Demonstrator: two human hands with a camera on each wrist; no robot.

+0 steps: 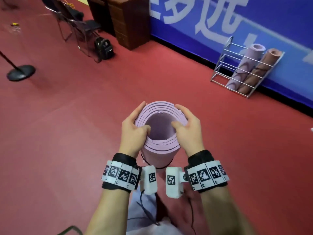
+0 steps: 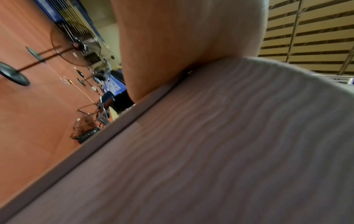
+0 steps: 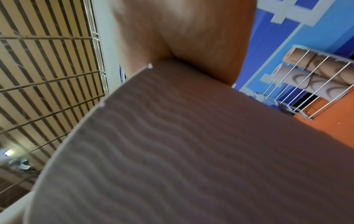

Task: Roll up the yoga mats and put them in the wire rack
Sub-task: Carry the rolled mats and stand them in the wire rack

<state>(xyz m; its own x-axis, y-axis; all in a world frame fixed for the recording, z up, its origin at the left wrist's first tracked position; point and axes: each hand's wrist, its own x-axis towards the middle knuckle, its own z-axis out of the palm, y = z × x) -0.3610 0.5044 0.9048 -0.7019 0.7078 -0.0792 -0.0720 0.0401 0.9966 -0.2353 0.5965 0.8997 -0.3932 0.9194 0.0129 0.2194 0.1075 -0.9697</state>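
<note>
A rolled pink yoga mat point(image 1: 160, 126) stands upright in front of me, its open end facing the head camera. My left hand point(image 1: 133, 128) grips its left rim, thumb hooked inside the hollow core. My right hand point(image 1: 186, 126) grips the right rim the same way. A black cord circles the roll lower down. Both wrist views are filled by the mat's ribbed surface point(image 2: 220, 151) point(image 3: 191, 151) with the palm pressed on it. The wire rack point(image 1: 243, 68) leans at the blue wall to the far right, holding a lilac rolled mat point(image 1: 243, 65) and a brown rolled mat point(image 1: 257, 72).
Red floor point(image 1: 67, 133) spreads all around. A black round stand base point(image 1: 21, 72) sits at the left. Folding chairs point(image 1: 76, 22), a black bag point(image 1: 103, 47) and a wooden desk point(image 1: 127, 19) stand at the back. The rack's left part is unfilled.
</note>
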